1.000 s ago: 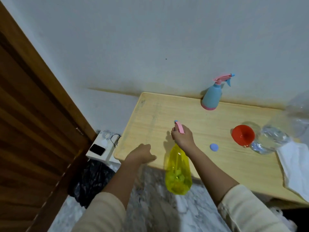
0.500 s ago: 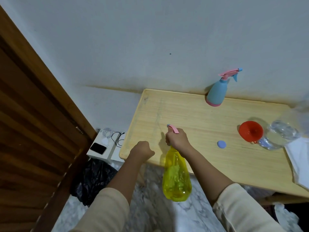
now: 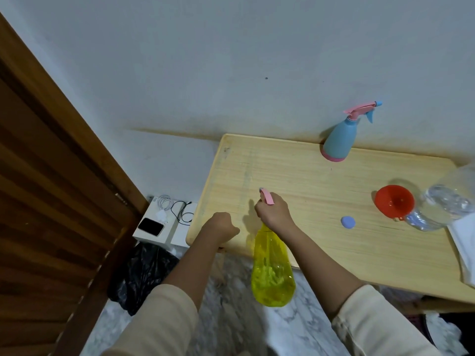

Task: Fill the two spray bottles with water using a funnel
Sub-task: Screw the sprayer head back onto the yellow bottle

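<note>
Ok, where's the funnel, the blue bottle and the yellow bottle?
funnel (image 3: 394,202), head view, on its red bowl.
blue bottle (image 3: 340,138), head view, on its body.
yellow bottle (image 3: 272,273), head view, on its body.

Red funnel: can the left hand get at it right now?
Probably not cleanly: the right hand, gripping the yellow spray bottle, sits between the left hand and the red funnel.
</note>
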Available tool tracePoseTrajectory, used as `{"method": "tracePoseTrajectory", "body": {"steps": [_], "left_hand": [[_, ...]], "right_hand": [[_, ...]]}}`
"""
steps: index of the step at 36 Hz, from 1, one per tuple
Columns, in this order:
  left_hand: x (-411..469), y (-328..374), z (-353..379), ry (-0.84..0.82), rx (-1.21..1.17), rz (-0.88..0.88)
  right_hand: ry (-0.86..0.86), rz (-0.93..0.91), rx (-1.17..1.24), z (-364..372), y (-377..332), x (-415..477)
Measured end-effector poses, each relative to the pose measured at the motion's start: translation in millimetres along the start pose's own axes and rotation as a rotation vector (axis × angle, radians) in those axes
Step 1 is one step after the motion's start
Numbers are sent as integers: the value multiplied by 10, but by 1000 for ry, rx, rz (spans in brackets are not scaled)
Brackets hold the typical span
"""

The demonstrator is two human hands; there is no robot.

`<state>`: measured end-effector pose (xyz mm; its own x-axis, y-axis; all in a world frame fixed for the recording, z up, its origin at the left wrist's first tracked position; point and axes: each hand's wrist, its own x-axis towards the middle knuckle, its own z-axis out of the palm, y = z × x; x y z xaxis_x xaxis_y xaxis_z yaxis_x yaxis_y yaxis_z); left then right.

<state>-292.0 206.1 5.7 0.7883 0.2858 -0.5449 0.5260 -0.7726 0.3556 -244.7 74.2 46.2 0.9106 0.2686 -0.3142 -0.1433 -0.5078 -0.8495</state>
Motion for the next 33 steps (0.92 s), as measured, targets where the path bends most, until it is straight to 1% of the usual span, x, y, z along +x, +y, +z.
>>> {"method": "tracePoseTrajectory", "body": {"steps": [2,4,9,13,15,18,20,22,25,27,28,30,32,33], "left_hand": [[6,57,-56,1,-20,50],[-2,153,-124,-9,-63,115],[-11,510,-377,-39,-255,322],[118,860,-517,-39,-344,445],[268,1046,-500,15,-336,449],[576,1380,-441,176,-333,384],[761,1574,-457,254,-386,350],[955,1738,-506,306,-425,358],[1276,1887,-618,303,-436,375],[1499,1921,-712,311,-414,422],[1610,1928,-752,294,-400,447],[1754,1941,-838,211,-423,464],[1896,1953,-890,165,-473,462],[1966,1966,-898,157,-488,459]], "right_hand": [[46,-68,-25,-41,-26,64],[124,-108,2,-114,-81,126],[334,-313,23,-409,-283,373],[467,-430,128,-666,-445,637],[526,-484,130,-753,-516,782],[593,-501,94,-890,-605,1123],[610,-487,95,-959,-634,1354],[589,-480,96,-1032,-632,1565],[528,-478,71,-1188,-576,1853],[461,-471,68,-1325,-521,2023],[422,-480,63,-1390,-483,2103],[369,-503,48,-1493,-412,2230],[376,-520,36,-1549,-354,2338],[405,-527,39,-1558,-336,2378]]}}
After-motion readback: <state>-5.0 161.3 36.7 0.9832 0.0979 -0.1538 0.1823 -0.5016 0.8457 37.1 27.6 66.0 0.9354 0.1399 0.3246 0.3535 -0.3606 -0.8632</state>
